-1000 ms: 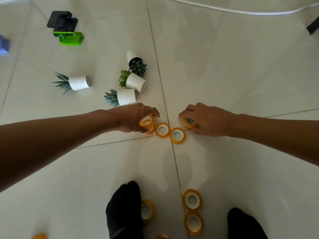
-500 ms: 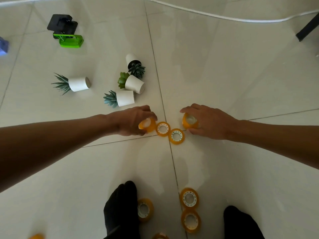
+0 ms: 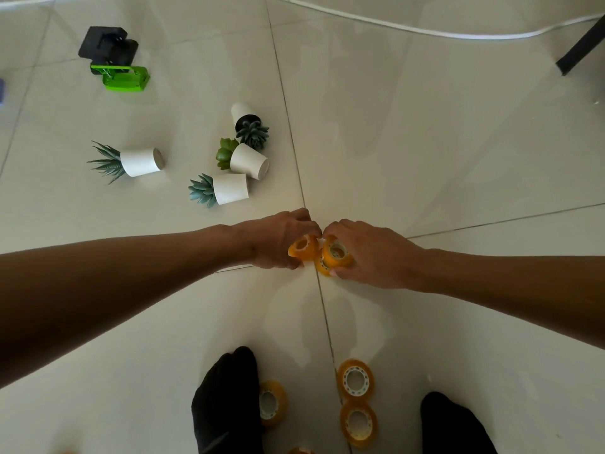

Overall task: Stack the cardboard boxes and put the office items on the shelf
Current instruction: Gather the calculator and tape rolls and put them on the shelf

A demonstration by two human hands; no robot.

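My left hand (image 3: 278, 239) grips a yellow tape roll (image 3: 303, 247) just above the tiled floor. My right hand (image 3: 373, 253) holds another yellow tape roll (image 3: 336, 255), tilted, pressed close to the first. A further roll edge (image 3: 322, 269) shows beneath the right hand's roll. The two hands nearly touch at the fingertips. More tape rolls lie near my feet: one (image 3: 355, 378), one (image 3: 358, 422) below it, and one (image 3: 271, 403) partly hidden by my left foot.
Several small fake plants in white pots lie tipped over on the floor, among them a spiky one (image 3: 131, 162) and a blue-green one (image 3: 222, 190). A green stapler (image 3: 126, 78) and a black object (image 3: 106, 45) sit far left. A white cable (image 3: 425, 29) crosses the top.
Both hands have lifted their tape rolls and moved together to the middle, over the two rolls that lay flat between them.
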